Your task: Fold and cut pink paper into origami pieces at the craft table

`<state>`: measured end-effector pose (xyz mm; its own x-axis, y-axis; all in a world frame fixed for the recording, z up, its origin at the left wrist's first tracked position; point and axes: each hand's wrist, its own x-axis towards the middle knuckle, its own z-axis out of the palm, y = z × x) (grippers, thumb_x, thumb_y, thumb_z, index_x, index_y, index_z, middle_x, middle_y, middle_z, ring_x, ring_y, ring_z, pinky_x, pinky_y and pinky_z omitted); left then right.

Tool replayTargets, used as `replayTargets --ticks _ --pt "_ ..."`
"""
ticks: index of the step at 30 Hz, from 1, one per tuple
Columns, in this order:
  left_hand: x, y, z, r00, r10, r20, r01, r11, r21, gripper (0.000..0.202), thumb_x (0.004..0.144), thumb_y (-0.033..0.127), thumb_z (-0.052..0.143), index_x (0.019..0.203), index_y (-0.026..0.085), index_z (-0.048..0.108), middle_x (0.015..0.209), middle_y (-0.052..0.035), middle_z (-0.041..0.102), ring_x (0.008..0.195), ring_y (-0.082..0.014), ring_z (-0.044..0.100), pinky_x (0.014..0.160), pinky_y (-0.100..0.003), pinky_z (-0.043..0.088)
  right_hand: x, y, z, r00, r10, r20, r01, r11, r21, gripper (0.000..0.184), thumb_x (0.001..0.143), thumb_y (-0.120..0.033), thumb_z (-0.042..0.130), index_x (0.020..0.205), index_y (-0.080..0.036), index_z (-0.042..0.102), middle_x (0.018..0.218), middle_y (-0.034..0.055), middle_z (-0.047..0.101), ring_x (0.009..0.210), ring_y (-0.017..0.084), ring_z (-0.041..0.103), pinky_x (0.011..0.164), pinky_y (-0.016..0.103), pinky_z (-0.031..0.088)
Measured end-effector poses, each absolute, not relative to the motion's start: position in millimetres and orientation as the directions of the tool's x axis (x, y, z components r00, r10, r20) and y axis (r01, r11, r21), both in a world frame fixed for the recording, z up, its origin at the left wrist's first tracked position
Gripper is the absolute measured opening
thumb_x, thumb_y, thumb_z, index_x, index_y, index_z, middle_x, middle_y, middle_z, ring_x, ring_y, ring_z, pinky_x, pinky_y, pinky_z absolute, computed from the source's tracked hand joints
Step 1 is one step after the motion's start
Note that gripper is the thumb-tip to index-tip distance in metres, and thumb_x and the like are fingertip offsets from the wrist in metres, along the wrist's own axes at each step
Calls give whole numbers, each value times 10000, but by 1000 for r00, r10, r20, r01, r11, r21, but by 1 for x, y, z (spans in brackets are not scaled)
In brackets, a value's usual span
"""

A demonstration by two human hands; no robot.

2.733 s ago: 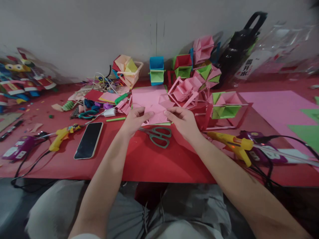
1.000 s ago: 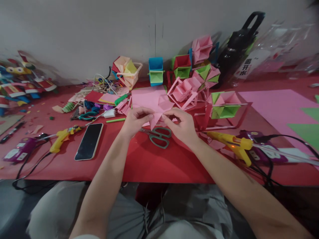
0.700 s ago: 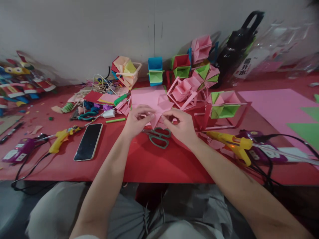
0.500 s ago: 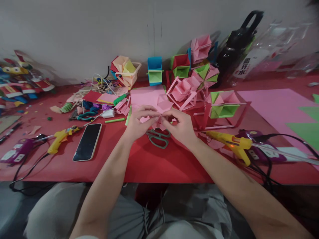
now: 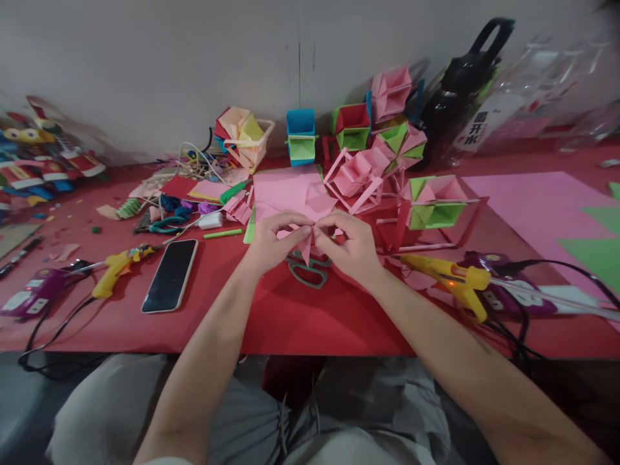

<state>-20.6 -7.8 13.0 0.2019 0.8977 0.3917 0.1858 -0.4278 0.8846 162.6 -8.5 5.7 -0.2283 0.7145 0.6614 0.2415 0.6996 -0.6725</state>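
Note:
Between my hands is a small folded piece of pink paper (image 5: 305,250), one pointed corner hanging down. My left hand (image 5: 276,239) pinches it between thumb and fingers. From the other side my right hand (image 5: 349,244) pinches at its edge, the two sets of fingertips almost touching. My fingers hide much of the piece. Just below it on the red table lie scissors (image 5: 310,278), their grey-green handles toward me and the blades out of sight. A larger pink sheet (image 5: 281,188) lies flat behind my hands.
A phone (image 5: 170,276) and a yellow glue gun (image 5: 116,271) lie left. Another yellow glue gun (image 5: 448,274), its light glowing, lies right with cables. Folded paper models (image 5: 438,205) stand at the back near a black bottle (image 5: 453,90). Craft scraps (image 5: 179,203) are heaped back left.
The pink paper has turned in my fingers, so a pointed corner now hangs down. My fingertips have shifted slightly; the things on the table have stayed put.

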Motion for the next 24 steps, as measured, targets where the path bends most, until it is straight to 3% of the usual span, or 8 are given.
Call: replayTargets --ticks 7,11,13,17,24 --pt "-26 -3 12 133 958 254 155 -274 949 372 869 449 720 1108 164 743 1130 -111 746 1050 -218 677 878 -310 537 165 -2 8 -74 815 575 104 580 -808 79 902 -285 684 859 -229 721 820 5 718 736 156 637 711 313 527" --pt "-29 -1 8 155 946 285 166 -310 936 367 859 422 747 1158 209 733 1299 -105 697 1232 -250 617 998 -346 496 165 4 4 -21 875 484 11 484 -875 139 880 -373 730 882 -234 739 848 18 733 770 170 661 736 331 555" --pt "-28 -1 7 166 935 312 166 -339 926 344 860 438 745 1119 213 748 1229 -96 724 1155 -238 649 958 -334 510 163 4 3 -4 893 450 -20 450 -893 162 851 -390 758 875 -232 729 837 17 729 756 168 659 718 326 558" --pt "-24 -2 8 174 930 325 124 -348 929 339 833 488 756 947 169 767 899 -61 741 777 -162 649 720 -276 524 160 2 4 13 900 435 -43 435 -900 170 810 -362 792 835 -224 695 811 10 708 737 154 643 696 310 548" --pt "-21 -4 11 190 928 321 145 -350 925 333 851 498 724 884 167 727 727 -19 662 631 -125 567 598 -251 474 161 5 4 -54 909 413 -31 412 -911 292 783 -475 805 925 -232 727 869 18 708 783 162 631 688 306 541"
